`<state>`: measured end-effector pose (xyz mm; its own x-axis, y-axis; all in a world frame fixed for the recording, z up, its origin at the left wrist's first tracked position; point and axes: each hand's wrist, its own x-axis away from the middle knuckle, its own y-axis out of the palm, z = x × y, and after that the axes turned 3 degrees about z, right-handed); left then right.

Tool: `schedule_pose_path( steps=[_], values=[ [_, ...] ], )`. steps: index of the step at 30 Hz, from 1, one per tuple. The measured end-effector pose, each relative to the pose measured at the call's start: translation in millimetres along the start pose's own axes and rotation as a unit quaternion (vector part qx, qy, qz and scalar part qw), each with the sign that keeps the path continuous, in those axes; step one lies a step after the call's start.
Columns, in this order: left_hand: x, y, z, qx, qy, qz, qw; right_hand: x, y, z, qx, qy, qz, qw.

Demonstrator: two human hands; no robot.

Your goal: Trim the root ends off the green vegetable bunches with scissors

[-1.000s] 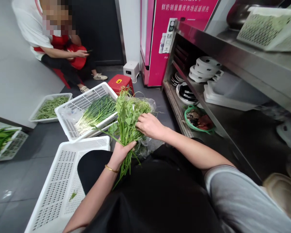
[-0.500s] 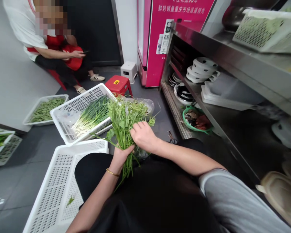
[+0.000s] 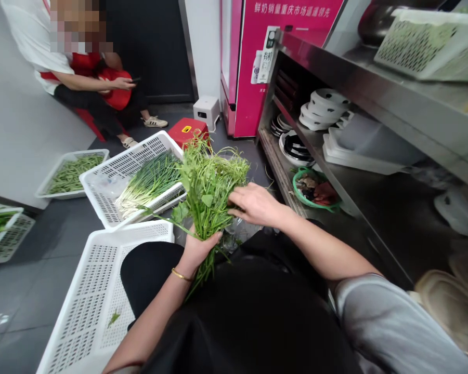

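A bunch of pea shoots (image 3: pixel 206 192), leafy with thin curling tendrils, is held upright above my lap. My left hand (image 3: pixel 200 246) is closed round its stems low down, and the stem ends stick out below toward my lap. My right hand (image 3: pixel 253 204) is at the right edge of the bunch, its fingers bent and the fingertips at the leaves; what exactly they pinch is partly hidden. Below my left arm is a white basket (image 3: pixel 81 291) with one loose leaf (image 3: pixel 114 318) in it. Clear plastic (image 3: pixel 239 228) shows behind the bunch.
Another white basket (image 3: pixel 101 208) holds scallions (image 3: pixel 150 182). Green beans (image 3: pixel 76 174) fill a tray at left. A person (image 3: pixel 78 78) sits at the back with a phone. Red stool (image 3: pixel 185 131), white stool (image 3: pixel 206 111) and steel shelving (image 3: pixel 359 98) with bowls stand around me.
My right hand has moved right, from over the middle of the pea shoots to their right edge. My left hand still grips the stems, and the leafy tops have spread upward and right.
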<state>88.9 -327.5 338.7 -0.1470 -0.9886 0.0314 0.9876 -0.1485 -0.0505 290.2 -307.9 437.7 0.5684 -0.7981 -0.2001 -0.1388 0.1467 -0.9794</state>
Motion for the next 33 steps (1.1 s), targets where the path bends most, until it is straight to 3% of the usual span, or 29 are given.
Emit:
schedule_pose_path(
  steps=[6,11,14,17,19,22,25,29,31,33],
  values=[
    [-3,-1.6,-6,-0.056,0.065,0.075,0.993,-19,28,-47,0.048,0.039,-0.022,0.998],
    [-2,-6.4,-10,-0.056,0.068,0.084,0.993,-29,39,-69,-0.030,0.056,0.012,0.998],
    [0,-7.7,-10,-0.046,0.048,0.075,0.995,-26,25,-45,-0.181,0.121,0.099,0.971],
    [1,-10.0,-9,-0.021,-0.005,0.039,0.999,-12,-5,3,-0.375,0.162,0.210,0.888],
    [-1,-12.7,-8,-0.011,-0.031,0.007,0.999,3,-28,37,-0.449,0.190,0.231,0.842],
    [-5,-17.6,-6,0.001,-0.044,-0.031,0.999,31,-57,81,-0.475,0.251,0.259,0.803],
    [-11,-22.9,-6,0.012,-0.051,-0.055,0.997,64,-81,113,-0.446,0.302,0.320,0.779],
    [-18,-27.7,-9,0.028,-0.080,-0.077,0.993,96,-102,137,-0.391,0.306,0.445,0.745],
    [-19,-26.7,-8,0.037,-0.091,-0.081,0.992,97,-101,133,-0.347,0.310,0.454,0.760],
    [-19,-23.5,-5,0.051,-0.098,-0.082,0.990,87,-91,117,-0.345,0.313,0.377,0.801]
  ],
)
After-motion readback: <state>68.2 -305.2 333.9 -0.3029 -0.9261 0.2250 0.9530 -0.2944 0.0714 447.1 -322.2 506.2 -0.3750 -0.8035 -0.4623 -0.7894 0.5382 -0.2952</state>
